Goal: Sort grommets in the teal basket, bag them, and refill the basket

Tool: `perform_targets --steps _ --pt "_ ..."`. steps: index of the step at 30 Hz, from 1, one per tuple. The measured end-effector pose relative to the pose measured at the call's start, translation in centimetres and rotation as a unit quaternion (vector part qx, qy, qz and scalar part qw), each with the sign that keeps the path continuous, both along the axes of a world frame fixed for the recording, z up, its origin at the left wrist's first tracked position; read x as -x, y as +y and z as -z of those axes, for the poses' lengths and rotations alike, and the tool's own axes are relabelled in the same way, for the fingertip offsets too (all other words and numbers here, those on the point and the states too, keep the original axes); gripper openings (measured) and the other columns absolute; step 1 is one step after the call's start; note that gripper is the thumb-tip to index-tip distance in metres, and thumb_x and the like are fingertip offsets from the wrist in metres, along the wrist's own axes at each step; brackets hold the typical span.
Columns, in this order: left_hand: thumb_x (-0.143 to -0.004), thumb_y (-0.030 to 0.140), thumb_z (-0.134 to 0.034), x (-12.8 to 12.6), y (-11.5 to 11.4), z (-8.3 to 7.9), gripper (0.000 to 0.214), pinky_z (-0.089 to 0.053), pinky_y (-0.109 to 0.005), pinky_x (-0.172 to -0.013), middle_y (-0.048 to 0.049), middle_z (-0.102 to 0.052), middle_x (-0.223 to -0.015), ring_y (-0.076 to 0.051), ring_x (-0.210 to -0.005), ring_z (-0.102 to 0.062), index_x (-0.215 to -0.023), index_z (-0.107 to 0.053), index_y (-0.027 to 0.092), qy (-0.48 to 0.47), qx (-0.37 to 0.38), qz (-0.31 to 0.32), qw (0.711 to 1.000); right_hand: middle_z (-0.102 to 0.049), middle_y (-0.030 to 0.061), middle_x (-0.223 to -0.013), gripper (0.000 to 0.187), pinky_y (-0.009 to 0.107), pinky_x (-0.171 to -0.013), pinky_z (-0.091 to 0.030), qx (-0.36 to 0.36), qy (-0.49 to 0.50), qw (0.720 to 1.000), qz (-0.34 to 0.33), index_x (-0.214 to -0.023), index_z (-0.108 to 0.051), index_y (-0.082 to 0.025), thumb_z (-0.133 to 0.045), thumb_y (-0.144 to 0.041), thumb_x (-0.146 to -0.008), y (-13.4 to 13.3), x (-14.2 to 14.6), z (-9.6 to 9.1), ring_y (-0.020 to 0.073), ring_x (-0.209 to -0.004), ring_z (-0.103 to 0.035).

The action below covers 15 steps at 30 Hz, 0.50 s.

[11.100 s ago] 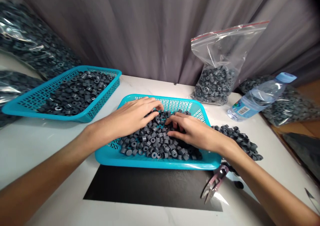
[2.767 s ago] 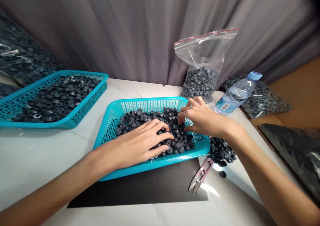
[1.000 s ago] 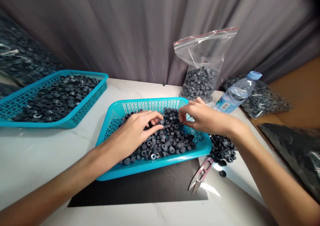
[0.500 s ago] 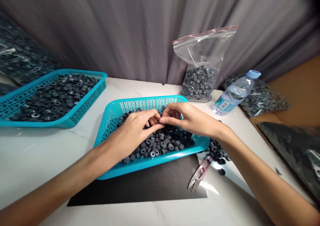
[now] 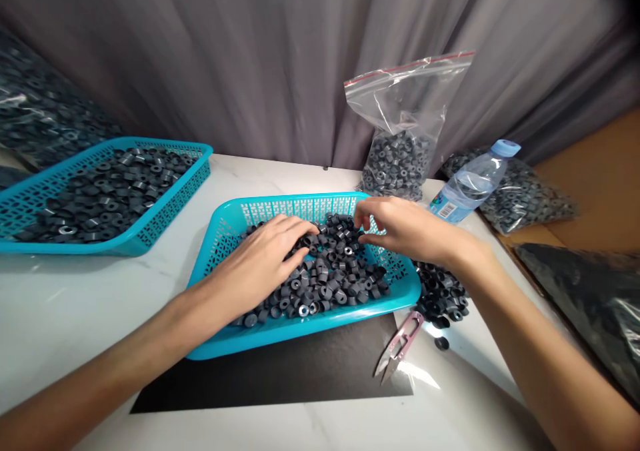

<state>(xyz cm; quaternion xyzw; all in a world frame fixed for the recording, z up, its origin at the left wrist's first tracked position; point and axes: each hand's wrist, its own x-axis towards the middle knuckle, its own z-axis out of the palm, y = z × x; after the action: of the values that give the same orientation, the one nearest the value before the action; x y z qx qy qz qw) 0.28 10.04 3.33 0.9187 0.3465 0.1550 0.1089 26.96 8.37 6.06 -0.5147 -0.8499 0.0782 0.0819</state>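
The near blue plastic basket holds many small dark grey ring-like pieces, some with a visible hole. My left hand reaches over its left half, fingers stretched forward and thumb apart, with the fingertips among the pieces. Over the basket's right end, my right hand has its fingers curled toward the thumb; whatever lies between the fingertips is too small to make out. Just outside the right rim, partly behind my right forearm, lies a heap of black cap-like pieces.
Thread snips lie by a black mat under the basket. Another blue basket of pieces stands left. Behind are a zip bag of pieces, a water bottle and a further filled bag.
My hands were together over the middle of the basket. They have separated: the right moved right toward the rim, the left slightly left and down onto the pieces.
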Motion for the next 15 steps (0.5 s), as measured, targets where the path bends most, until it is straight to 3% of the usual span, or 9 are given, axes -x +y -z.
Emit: perform_targets --steps 5,15 --pt "-0.106 0.025 -0.045 -0.4 -1.0 -0.3 0.033 -0.039 -0.047 -0.113 -0.0056 -0.061 -0.138 -0.025 -0.127 -0.053 -0.137 -0.057 0.023 0.041 -0.042 0.051 0.997 -0.066 0.0059 -0.105 0.011 0.029 -0.082 -0.043 0.026 0.051 0.993 -0.103 -0.103 -0.065 -0.019 -0.063 -0.013 -0.094 0.2 2.0 1.1 0.0177 -0.093 -0.06" --pt "-0.104 0.029 -0.05 -0.7 -0.8 -0.5 0.019 -0.043 -0.046 -0.104 -0.0057 -0.065 -0.116 -0.026 -0.113 -0.057 -0.116 -0.062 0.019 0.021 -0.045 0.021 0.999 -0.061 0.005 -0.099 0.009 0.028 -0.073 -0.038 0.013 0.047 0.993 -0.106 -0.098 -0.063 -0.017 -0.054 -0.016 -0.101 0.0 2.7 1.5 0.0155 -0.083 -0.055"
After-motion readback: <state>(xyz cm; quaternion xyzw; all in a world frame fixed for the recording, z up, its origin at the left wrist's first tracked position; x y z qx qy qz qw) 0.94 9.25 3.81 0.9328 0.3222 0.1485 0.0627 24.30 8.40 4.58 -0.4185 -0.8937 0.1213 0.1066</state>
